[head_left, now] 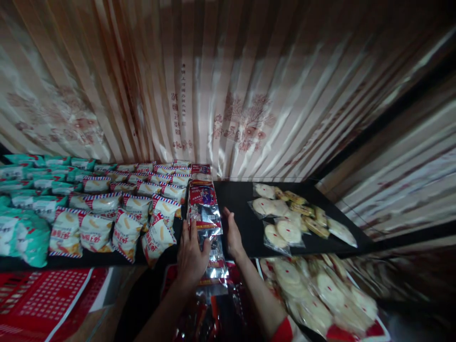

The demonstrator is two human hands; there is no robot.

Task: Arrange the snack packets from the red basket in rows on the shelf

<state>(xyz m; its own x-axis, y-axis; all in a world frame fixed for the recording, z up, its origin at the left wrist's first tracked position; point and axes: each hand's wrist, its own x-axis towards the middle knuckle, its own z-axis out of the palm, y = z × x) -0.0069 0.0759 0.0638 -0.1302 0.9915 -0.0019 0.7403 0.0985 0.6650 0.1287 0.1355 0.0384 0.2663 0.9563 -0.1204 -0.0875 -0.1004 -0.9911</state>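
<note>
A column of red and silver snack packets (pixel 204 195) lies overlapping from the back of the black shelf toward its front edge. My left hand (pixel 192 256) rests at the left side of the packets, fingers stretched forward and thumb apart, seemingly touching them. On the other side, my right hand (pixel 233 237) is held upright on edge, its fingers extended and its palm toward the packets. Whether it touches them I cannot tell. Neither hand grips anything. More dark, shiny packets (pixel 212 316) are below, between my forearms, partly in shadow.
White snack bags (pixel 96 231) and teal bags (pixel 26 235) stand in rows on the left. Bagged pale round flatbreads (pixel 281 235) lie on the black shelf (pixel 233 197) at right, with more bagged rounds (pixel 313 294) below. A red basket (pixel 39 304) is lower left; a pleated curtain (pixel 228 80) hangs behind.
</note>
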